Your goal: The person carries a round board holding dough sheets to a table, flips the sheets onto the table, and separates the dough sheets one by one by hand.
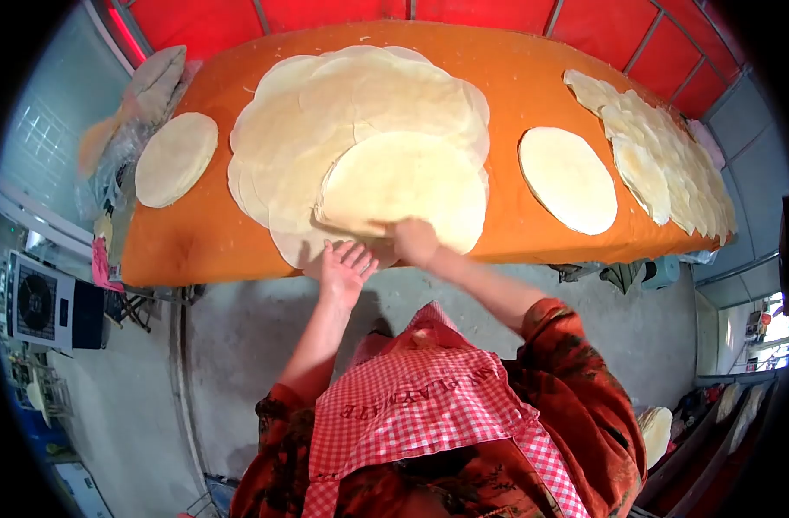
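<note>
Thin, pale round flatbreads [299,95] overlap in a wide layer on the orange cloth. A thicker round stack of flatbreads [412,177] lies on the near part of that layer. My right hand [414,241] is closed at the near edge of this stack, its knuckles up. What its fingers hold is hidden, and a small brownish shape shows just left of them. My left hand [346,266] is just left of it at the table's near edge, palm up with the fingers apart, holding nothing.
The long table has an orange cloth [222,250]. One round stack [177,160] lies at left, another [569,180] at right. More overlapping flatbreads [649,155] cover the right end. Plastic-wrapped items [144,104] stand at the left end. A boxy fan unit [39,298] is at far left.
</note>
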`<action>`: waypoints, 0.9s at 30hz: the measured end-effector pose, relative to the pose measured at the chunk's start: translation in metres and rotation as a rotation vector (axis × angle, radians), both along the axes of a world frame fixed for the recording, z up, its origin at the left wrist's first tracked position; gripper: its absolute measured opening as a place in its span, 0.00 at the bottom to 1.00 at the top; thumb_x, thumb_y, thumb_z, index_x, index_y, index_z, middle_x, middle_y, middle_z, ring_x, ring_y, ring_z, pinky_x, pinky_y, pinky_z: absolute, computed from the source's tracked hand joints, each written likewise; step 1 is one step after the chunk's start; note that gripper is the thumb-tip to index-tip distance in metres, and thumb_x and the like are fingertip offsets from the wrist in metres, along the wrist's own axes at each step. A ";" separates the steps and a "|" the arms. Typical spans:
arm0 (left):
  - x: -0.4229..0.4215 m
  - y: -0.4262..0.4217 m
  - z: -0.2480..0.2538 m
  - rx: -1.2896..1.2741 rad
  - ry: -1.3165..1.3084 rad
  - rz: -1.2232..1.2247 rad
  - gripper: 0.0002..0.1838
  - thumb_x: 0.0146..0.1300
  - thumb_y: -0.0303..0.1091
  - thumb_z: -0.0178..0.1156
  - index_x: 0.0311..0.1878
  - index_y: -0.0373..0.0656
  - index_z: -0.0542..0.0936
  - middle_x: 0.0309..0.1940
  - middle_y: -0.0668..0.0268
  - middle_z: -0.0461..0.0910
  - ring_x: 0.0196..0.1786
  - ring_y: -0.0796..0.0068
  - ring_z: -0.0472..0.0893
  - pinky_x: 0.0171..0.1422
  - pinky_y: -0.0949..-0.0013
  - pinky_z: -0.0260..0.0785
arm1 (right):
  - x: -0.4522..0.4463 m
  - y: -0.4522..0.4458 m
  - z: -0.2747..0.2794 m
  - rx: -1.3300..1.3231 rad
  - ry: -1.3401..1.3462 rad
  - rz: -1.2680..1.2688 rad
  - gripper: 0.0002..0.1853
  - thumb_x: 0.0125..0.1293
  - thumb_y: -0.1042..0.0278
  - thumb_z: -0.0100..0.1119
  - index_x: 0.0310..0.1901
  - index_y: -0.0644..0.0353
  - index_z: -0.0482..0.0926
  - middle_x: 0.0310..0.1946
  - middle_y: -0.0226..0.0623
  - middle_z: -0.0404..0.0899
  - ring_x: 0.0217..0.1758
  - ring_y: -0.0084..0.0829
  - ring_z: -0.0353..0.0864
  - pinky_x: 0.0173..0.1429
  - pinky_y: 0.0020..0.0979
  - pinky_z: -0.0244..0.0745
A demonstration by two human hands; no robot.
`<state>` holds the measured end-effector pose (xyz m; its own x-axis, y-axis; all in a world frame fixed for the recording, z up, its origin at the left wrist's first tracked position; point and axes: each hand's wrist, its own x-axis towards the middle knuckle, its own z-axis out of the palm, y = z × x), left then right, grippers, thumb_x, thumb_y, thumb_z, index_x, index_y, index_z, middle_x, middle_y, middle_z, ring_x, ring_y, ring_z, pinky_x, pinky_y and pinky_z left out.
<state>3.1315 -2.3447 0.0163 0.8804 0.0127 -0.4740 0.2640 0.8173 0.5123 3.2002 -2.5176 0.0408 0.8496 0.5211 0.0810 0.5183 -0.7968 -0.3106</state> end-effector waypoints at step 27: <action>0.067 0.040 -0.049 0.028 0.015 -0.043 0.21 0.57 0.20 0.56 0.56 0.36 0.69 0.51 0.55 0.74 0.54 0.56 0.76 0.60 0.48 0.69 | 0.133 -0.119 -0.068 0.760 -0.049 -0.732 0.32 0.67 0.51 0.51 0.64 0.67 0.62 0.56 0.53 0.73 0.60 0.46 0.72 0.63 0.35 0.67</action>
<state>3.1982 -2.3047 -0.0332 0.8733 -0.0118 -0.4871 0.3066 0.7904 0.5304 3.3330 -2.6364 -0.0267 0.9232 -0.3194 0.2139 0.0156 -0.5248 -0.8511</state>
